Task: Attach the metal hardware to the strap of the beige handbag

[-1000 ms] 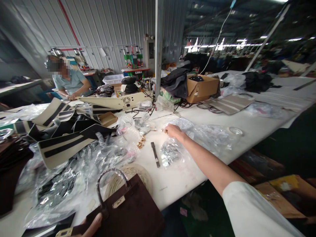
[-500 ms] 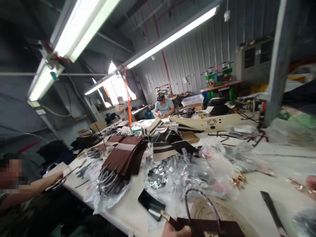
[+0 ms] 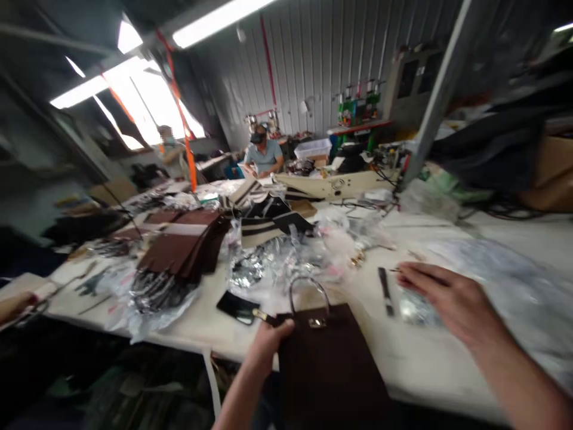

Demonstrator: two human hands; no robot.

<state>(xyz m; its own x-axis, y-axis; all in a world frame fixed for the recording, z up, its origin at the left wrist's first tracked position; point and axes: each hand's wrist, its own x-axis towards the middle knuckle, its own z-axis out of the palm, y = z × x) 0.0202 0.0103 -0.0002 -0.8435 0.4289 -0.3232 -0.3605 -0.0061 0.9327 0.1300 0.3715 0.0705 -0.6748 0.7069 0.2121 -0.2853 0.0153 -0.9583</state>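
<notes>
My left hand grips the upper left edge of a dark brown handbag, which has a looped handle and a gold clasp at its top. A short dark strap with a gold metal end sticks out to the left beside my thumb. Over the table on the right, my right hand is closed, thumb and fingertips pinched together. Something small and dark shows at those fingertips, too small to name. Just below lies a small clear plastic bag. A dark flat tool rests left of that hand.
A black phone-like slab lies left of the handbag. Stacked brown panels with handles, crumpled plastic, striped pieces and gold fittings cover the table. Another person's hand is at the left edge; a co-worker sits across.
My view has tilted down and turned right. My right hand has come in from the right edge, now above the small plastic bag. More of the handbag shows, still in my left hand.
</notes>
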